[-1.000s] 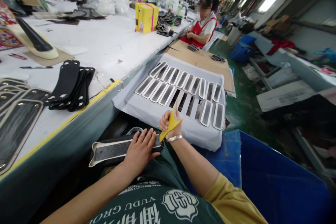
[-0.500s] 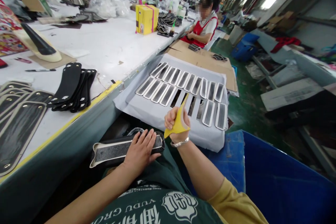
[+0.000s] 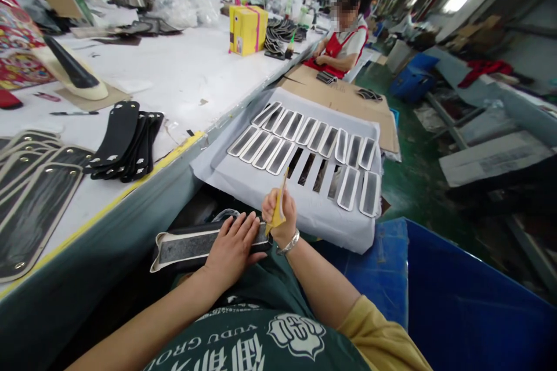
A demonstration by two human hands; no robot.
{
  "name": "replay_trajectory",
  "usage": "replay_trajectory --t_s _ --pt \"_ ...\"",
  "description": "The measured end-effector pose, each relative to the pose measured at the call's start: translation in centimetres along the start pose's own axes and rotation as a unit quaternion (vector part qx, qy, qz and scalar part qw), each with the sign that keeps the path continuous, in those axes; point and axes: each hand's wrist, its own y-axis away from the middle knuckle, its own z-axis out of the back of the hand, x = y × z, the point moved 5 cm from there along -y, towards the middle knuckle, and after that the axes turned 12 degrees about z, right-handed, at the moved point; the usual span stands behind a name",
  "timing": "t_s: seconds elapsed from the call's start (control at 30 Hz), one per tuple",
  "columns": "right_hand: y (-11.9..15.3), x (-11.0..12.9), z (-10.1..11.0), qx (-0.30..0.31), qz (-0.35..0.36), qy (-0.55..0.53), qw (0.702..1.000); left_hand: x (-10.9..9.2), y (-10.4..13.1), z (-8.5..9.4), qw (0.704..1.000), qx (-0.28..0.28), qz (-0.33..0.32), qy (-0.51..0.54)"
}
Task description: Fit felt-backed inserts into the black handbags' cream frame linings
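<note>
The held piece (image 3: 277,217) is yellow, the strip (image 3: 186,246) dark grey edged cream, the apron (image 3: 248,327) white-printed green.

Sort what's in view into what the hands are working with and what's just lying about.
Apparently in use:
- long black strip with cream edging, under the left hand
- thin yellow piece, gripped by the right hand
- white-rimmed dark strips, laid out nearby

Apparently lying about:
- yellow box with pink bands
- slim black pen
- crumpled clear plastic
</note>
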Motion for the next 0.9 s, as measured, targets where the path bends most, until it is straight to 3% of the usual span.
replay_trajectory --t_s 0.2,0.37,0.5,0.73,0.9 --pt "0.8 1.1 0.3 0.066 0.057 -0.016 0.996 0.1 -0.1 0.2 1.000 -0.008 0.000 0.004" --pt "2.0 0.5 0.4 0.055 0.040 0.011 0.998 0.1 -0.1 0.2 1.000 -0.003 -0.006 0.007" --pt "2.6 1.1 0.3 0.072 0.053 -0.029 0.996 0.2 -0.1 0.0 1.000 -0.008 -0.004 0.011" --pt "2.8 0.4 1.3 0.047 0.040 -0.038 0.997 0.2 -0.1 0.0 1.000 -0.003 -0.004 0.013" --pt "3.3 1.3 1.6 0.047 0.086 -0.037 0.994 0.1 -0.1 -0.1 1.000 -0.009 0.000 0.013"
